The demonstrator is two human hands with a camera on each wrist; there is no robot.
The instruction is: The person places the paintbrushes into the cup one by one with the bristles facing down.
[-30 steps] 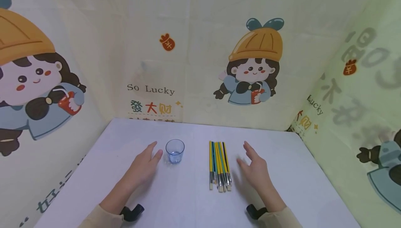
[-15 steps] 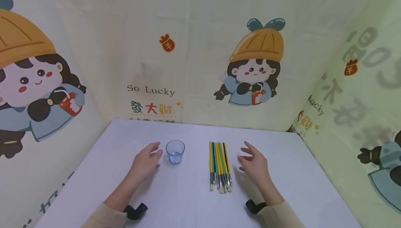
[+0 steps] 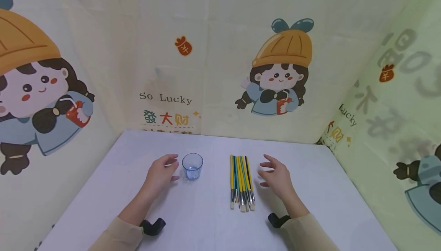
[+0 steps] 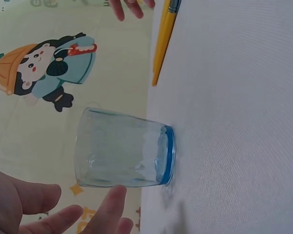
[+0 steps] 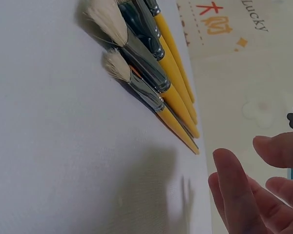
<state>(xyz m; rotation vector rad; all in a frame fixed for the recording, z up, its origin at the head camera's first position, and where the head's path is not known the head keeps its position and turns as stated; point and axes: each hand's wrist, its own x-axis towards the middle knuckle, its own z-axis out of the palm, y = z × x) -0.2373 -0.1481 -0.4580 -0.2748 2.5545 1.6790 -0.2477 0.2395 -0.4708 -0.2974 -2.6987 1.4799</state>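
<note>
A clear glass (image 3: 192, 166) with a bluish base stands upright on the white table. My left hand (image 3: 161, 173) is just left of it, fingers loosely bent and holding nothing. In the left wrist view a fingertip overlaps the wall of the glass (image 4: 124, 151). Several paintbrushes (image 3: 242, 182) with yellow, teal and dark handles lie side by side to the right of the glass, bristles toward me. To their right hovers my right hand (image 3: 277, 176), relaxed and holding nothing. Pale bristles and metal ferrules of the brushes (image 5: 149, 68) show closely in the right wrist view.
The white table (image 3: 213, 228) ends at a cream cloth backdrop (image 3: 220, 51) printed with cartoon figures and lettering, which also rises on both sides. A black device (image 3: 153, 226) sits at the left wrist, and a similar black device (image 3: 278, 220) at the right one.
Fingers of both hands have gone from straighter to more bent and spread. Each forearm has shifted slightly inward. The glass and brushes stay where they were.
</note>
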